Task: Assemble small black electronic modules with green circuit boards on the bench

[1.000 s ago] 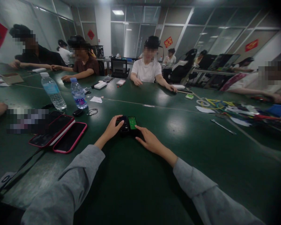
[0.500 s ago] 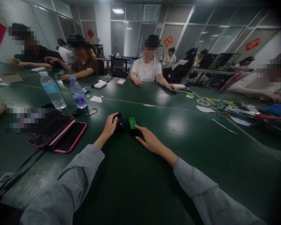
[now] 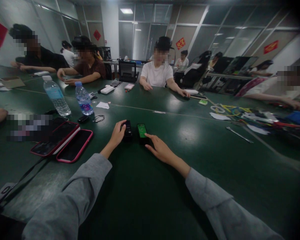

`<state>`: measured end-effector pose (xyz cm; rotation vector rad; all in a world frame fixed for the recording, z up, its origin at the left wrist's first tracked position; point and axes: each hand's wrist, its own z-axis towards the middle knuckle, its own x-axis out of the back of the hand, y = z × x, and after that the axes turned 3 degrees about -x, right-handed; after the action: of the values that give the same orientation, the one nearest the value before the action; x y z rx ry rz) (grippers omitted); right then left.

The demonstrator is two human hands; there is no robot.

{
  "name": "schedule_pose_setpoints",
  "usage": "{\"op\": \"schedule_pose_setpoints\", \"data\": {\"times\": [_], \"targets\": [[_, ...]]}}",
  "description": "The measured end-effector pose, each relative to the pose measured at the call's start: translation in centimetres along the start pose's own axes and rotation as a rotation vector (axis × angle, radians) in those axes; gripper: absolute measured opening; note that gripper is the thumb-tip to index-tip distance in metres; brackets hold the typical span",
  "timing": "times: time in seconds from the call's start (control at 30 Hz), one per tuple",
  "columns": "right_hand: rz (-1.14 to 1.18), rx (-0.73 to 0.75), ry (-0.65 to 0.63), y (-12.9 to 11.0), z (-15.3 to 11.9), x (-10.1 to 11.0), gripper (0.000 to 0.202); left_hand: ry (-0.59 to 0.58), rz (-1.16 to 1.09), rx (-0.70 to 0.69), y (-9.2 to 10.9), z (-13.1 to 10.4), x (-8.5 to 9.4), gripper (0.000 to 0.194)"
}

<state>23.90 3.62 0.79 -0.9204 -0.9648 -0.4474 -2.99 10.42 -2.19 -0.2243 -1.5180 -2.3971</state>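
Two small dark items lie side by side on the dark green table [image 3: 150,186] in front of me. My left hand [image 3: 118,133] holds the left one, a black box-shaped case [image 3: 128,132], by its left side, with the index finger at its far end and the thumb on top. To the right is a green circuit board [image 3: 141,130] set in a black housing. Extended fingers of my right hand [image 3: 158,146] touch the near right corner of that board, and its thumb points toward the housing's near end.
On my left are phones in red cases [image 3: 75,146], two water bottles [image 3: 56,96] [image 3: 84,100] and a black lanyard [image 3: 25,176]. A wrench [image 3: 239,135] and tangled cables [image 3: 255,116] lie to the right. Several people sit around the table, one straight across [image 3: 157,75].
My hands, the case and the board stay almost still. At the far left, a person in a brown shirt has drawn one hand in toward the other.
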Motion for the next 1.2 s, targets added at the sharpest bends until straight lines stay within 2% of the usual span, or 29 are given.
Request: {"op": "schedule_pose_setpoints", "data": {"times": [0.27, 0.57, 1.2], "targets": [[-0.004, -0.003, 0.001, -0.1, -0.01, 0.07, 0.057, -0.009, -0.031, 0.019, 0.36, -0.08, 0.11, 0.039], [-0.017, -0.005, -0.013, 0.0, 0.01, -0.01, 0.057, -0.017, 0.017, -0.022, -0.43, 0.15, -0.17, 0.039], [0.004, -0.002, -0.001, -0.04, 0.01, -0.01, 0.058, -0.062, 0.003, -0.025, -0.3, 0.05, -0.19, 0.04]]}}
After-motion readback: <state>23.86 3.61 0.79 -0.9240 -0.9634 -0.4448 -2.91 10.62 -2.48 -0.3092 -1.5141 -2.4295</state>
